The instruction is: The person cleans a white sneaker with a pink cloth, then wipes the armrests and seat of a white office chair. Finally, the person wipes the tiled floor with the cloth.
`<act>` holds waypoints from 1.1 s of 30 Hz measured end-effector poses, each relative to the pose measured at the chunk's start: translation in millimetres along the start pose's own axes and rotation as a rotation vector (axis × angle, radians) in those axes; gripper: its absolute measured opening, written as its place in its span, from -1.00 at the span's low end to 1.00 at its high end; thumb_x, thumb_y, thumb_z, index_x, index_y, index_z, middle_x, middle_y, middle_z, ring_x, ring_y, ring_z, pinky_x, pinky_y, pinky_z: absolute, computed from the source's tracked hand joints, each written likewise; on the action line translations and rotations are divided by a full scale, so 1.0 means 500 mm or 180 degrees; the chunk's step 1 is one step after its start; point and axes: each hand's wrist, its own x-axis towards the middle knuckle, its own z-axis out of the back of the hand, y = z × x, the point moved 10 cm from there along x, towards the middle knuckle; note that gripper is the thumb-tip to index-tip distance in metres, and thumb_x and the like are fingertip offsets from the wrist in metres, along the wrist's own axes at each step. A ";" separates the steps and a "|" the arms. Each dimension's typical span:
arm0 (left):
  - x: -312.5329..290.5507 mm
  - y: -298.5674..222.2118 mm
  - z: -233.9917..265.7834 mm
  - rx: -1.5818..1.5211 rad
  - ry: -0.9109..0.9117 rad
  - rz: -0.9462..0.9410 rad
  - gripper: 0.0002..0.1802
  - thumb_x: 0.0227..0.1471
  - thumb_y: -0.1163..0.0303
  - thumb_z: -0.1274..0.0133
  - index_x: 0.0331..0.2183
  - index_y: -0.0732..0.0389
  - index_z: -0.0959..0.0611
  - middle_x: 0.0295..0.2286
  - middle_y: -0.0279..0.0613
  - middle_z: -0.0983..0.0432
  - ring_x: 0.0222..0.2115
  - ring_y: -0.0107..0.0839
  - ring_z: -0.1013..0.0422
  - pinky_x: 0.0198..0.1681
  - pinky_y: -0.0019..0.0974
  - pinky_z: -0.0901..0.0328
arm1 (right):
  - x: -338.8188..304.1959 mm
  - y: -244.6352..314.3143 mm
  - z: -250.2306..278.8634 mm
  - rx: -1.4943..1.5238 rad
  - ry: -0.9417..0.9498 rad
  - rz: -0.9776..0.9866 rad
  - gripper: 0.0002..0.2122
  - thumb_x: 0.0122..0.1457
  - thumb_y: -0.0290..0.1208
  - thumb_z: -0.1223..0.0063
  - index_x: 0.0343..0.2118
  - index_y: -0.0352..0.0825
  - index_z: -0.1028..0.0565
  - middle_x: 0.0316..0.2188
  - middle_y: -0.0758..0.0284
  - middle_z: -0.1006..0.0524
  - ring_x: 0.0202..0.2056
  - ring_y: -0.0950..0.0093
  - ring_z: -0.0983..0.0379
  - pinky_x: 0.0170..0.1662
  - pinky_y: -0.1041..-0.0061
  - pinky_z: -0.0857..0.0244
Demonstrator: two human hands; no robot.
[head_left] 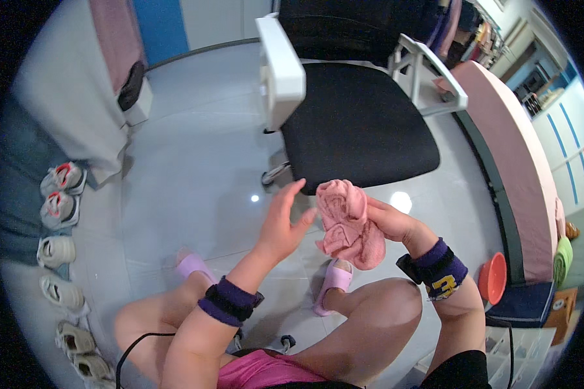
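Floor [194, 149], pale and glossy, spread across much of the view I had from afar. On it stood a black chair [363, 123] with white armrests, its seat just beyond my hands. Along the left ran a row of light-coloured shoes [57, 251]; at the far right was a red basin [493, 279], well apart from the work. Lilac slippers [336, 284] were on the feet below. My left hand [282, 223] was empty and partly open, thumb spread from the fingers, its tip just beside the cloth; whether it touched, I could not tell. My right hand [396, 223] was closed on the right side of a pink cloth bundle [350, 227], held up between both hands near the seat's front edge. As I judged it, the lifting was done and the gathering partly so: the cloth was bunched into a compact wad, but loose folds remained, and it was not yet set down.
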 end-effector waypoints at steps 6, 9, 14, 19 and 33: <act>-0.105 -0.009 0.121 -0.0440 -0.0170 0.1199 -0.66 0.21 0.18 -0.12 -0.16 0.24 -0.50 -0.38 -0.12 -0.52 -0.35 -0.34 -0.44 -0.24 -0.26 -0.33 | 0.057 0.025 -0.223 0.0009 0.1122 -0.0208 -0.44 0.43 0.04 0.30 0.26 -0.33 -0.26 0.17 0.23 -0.39 0.13 0.41 -0.38 0.23 0.36 -0.26; -0.165 -0.056 0.221 -0.0451 -0.1024 0.1182 -0.68 0.19 0.23 -0.12 -0.32 0.31 -0.46 -0.50 -0.10 -0.45 -0.46 -0.35 -0.38 -0.35 -0.23 -0.29 | 0.019 0.036 -0.299 0.0172 0.1164 -0.0512 -0.44 0.43 0.04 0.31 0.24 -0.37 -0.28 0.16 0.15 -0.41 0.10 0.34 -0.44 0.19 0.34 -0.33; -0.218 -0.092 0.361 -0.1425 -0.0990 0.1988 -0.66 0.17 0.19 -0.14 -0.25 0.28 -0.47 -0.32 -0.11 -0.51 -0.33 -0.33 -0.53 -0.36 -0.18 -0.51 | -0.030 0.121 -0.432 -0.0664 0.1034 -0.0264 -0.41 0.37 -0.02 0.10 0.27 -0.41 -0.25 0.10 0.20 -0.45 0.04 0.40 -0.46 0.13 0.41 -0.35; -0.181 -0.116 0.550 -0.0644 -0.0334 0.2230 -0.57 0.10 0.17 -0.24 -0.09 0.21 -0.52 -0.27 -0.25 -0.53 -0.27 -0.44 -0.52 -0.24 -0.26 -0.48 | 0.024 0.148 -0.531 -0.0720 0.0808 0.0064 -0.46 0.34 -0.25 -0.02 0.28 -0.42 -0.22 0.09 0.26 -0.45 0.02 0.48 -0.46 0.03 0.50 -0.40; -0.430 0.498 0.743 0.0241 -0.0269 0.2839 -0.65 0.11 0.31 -0.16 -0.10 0.25 -0.51 -0.26 -0.16 -0.54 -0.29 -0.42 -0.47 -0.24 -0.31 -0.39 | 0.514 -0.201 -0.580 -0.0718 0.1335 -0.1322 -0.46 0.34 0.03 0.05 0.14 -0.37 -0.43 -0.03 0.29 -0.52 -0.02 0.53 -0.46 -0.04 0.49 -0.44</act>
